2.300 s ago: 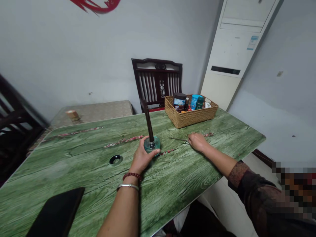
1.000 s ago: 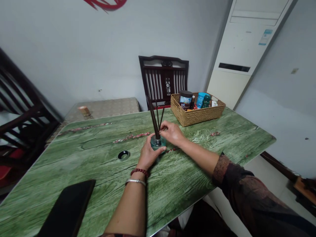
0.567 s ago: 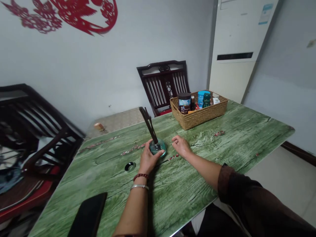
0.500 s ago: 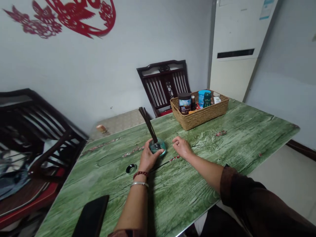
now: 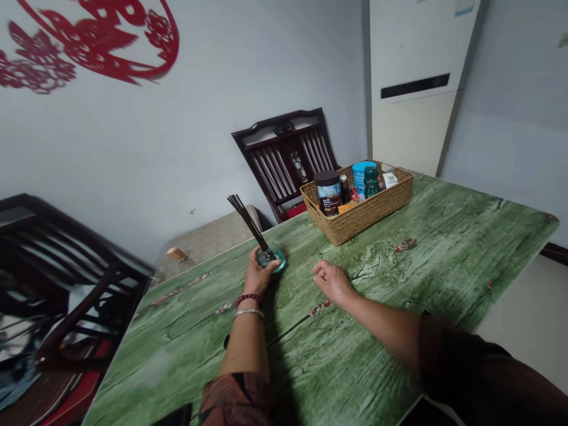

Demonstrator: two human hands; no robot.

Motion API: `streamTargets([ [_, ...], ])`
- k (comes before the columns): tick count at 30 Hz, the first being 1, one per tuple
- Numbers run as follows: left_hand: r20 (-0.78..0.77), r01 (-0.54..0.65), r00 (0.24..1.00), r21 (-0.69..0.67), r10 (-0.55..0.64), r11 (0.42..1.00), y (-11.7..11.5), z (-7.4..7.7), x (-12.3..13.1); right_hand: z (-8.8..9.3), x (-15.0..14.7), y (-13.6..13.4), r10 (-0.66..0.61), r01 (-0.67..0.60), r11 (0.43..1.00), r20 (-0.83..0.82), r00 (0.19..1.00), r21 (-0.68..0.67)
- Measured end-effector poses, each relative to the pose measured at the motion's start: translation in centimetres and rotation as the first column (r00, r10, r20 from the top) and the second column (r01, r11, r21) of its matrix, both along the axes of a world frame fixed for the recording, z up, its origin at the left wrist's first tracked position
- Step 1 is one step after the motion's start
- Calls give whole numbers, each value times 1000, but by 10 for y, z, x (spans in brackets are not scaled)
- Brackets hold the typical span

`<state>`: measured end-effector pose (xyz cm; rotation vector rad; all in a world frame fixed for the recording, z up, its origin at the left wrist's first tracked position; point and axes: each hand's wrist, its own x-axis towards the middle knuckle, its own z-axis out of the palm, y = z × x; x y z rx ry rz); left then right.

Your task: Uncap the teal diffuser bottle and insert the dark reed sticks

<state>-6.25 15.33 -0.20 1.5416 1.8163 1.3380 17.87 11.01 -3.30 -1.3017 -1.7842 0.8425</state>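
A small round teal glass bottle [image 5: 274, 260] stands near the far edge of the green wood-grain table [image 5: 399, 284], with several dark reed sticks [image 5: 247, 219] leaning out of its neck to the left. My left hand [image 5: 256, 276] is wrapped round the bottle from the near side. My right hand [image 5: 332, 283] rests on the table to the right of the bottle, fingers loosely curled, holding nothing. A red bead bracelet and a silver bangle sit on my left wrist.
A woven basket [image 5: 368, 212] with jars and small bottles stands at the far right of the table. A dark wooden chair [image 5: 284, 160] is behind it, another dark chair [image 5: 57, 278] at the left. A lower table holds a small wooden cylinder [image 5: 176, 254]. A white standing air conditioner [image 5: 412, 89] fills the corner.
My right hand put the last reed stick into the bottle and drew back onto the table. My left hand slid the bottle away toward the far edge. The view swung left.
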Motion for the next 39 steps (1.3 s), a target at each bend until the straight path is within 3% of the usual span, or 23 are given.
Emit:
streamTargets([
  [4,125,-92,988,-5,92,996,7,4,-1,-1,0,1,6,-6,1000,2,1000,4],
  [7,225,-165,961,8,159,986,-3,8,3,-1,0,1,14,-14,1000,-18,1000,-9],
  [10,369,-184,913,0,171,983,-29,9,11,-1,0,2,14,-16,999,-60,998,-30],
  [15,601,-124,792,-13,107,992,-90,6,34,4,3,3,44,-55,997,-173,984,-59],
  [16,662,-105,745,-11,86,994,-102,5,38,6,4,3,37,-53,996,-203,979,-71],
  [19,894,-11,448,32,-23,999,-131,7,45,12,6,2,-7,-31,992,-294,956,-123],
  [21,945,45,305,111,-119,993,-146,15,46,19,6,1,-14,-40,988,-354,935,-146],
  [24,926,118,223,285,-305,951,-162,35,41,45,6,-5,86,-217,963,-581,810,-160],
  [27,868,168,193,431,-458,887,-174,50,35,88,9,-13,232,-474,877,-799,555,-75],
  [29,845,177,169,480,-507,859,-179,49,32,114,10,-19,310,-575,818,-861,404,24],
  [31,850,175,139,485,-509,857,-182,38,32,124,10,-23,353,-628,770,-894,275,111],
  [33,874,179,106,452,-474,874,-181,23,34,113,8,-24,338,-658,740,-922,187,138],
  [35,900,194,78,408,-428,892,-180,9,38,83,4,-23,259,-683,724,-954,148,91],
  [39,914,166,30,395,-405,904,-179,-1,37,18,-3,-19,84,-731,677,-979,187,-82],
])
